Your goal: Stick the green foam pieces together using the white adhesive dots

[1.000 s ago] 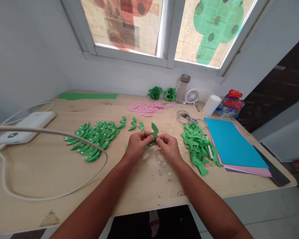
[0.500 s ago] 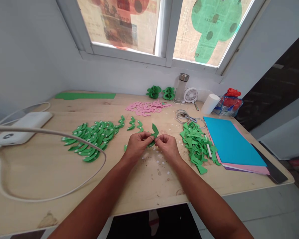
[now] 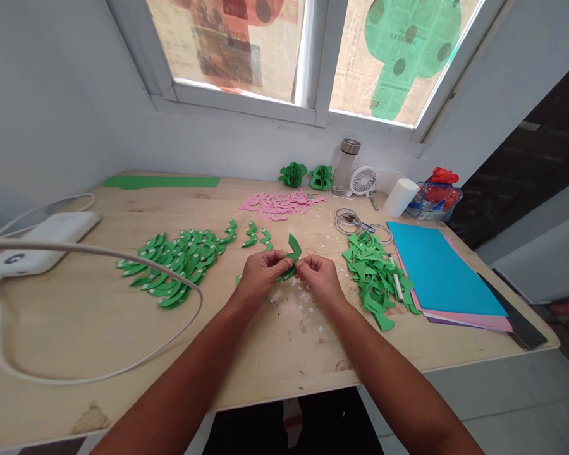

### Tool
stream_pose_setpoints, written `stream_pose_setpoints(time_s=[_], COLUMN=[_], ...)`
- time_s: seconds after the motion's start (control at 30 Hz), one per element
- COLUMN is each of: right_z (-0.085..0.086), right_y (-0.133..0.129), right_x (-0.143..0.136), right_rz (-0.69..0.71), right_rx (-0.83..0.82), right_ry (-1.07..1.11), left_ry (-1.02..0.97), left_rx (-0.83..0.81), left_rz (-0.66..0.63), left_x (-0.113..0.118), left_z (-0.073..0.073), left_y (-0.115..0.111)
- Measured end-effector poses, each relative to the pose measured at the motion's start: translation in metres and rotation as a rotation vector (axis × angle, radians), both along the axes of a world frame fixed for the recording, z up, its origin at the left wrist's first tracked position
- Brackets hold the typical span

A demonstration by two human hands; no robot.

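Note:
Over the middle of the table, a curved green paper piece [image 3: 294, 244] is pinched in my left hand [image 3: 262, 273], its pointed end sticking up past the thumb. The fingertips of my right hand [image 3: 318, 275] are closed together at the piece's right side; whether they grip the paper or a small bit on it is hidden. To the left lies a heap of curved green pieces with white tabs [image 3: 183, 259]. A few similar pieces [image 3: 250, 234] lie just beyond my left hand. Small white scraps [image 3: 301, 308] are scattered beneath my hands.
Green paper offcuts [image 3: 372, 272] with a white pen lie right, beside blue sheets [image 3: 448, 268]. Tape rolls [image 3: 348, 221], pink cutouts [image 3: 279, 205], a glass bottle [image 3: 345, 165] and a small fan [image 3: 363, 181] stand farther back. A white cable [image 3: 99, 379] loops at left.
Both hands stay nearly in place. The green piece has tilted slightly to the left between my fingers.

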State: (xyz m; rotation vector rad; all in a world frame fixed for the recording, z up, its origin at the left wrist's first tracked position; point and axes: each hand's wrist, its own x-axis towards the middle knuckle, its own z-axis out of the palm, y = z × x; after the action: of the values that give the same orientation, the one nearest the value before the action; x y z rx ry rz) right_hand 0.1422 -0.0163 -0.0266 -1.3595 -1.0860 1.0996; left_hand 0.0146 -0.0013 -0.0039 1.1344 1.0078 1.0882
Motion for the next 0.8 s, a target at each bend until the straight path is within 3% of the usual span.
stream_pose_setpoints(time_s=[0.8], right_z=[-0.0009], right_y=[-0.0001], right_x=[0.0002], right_rz=[0.012], right_rx=[0.008], right_ry=[0.002], left_ry=[-0.002], left_rx=[-0.033], left_rz=[-0.015], left_x=[0.0], left_z=[-0.0012], left_y=[0.0015])
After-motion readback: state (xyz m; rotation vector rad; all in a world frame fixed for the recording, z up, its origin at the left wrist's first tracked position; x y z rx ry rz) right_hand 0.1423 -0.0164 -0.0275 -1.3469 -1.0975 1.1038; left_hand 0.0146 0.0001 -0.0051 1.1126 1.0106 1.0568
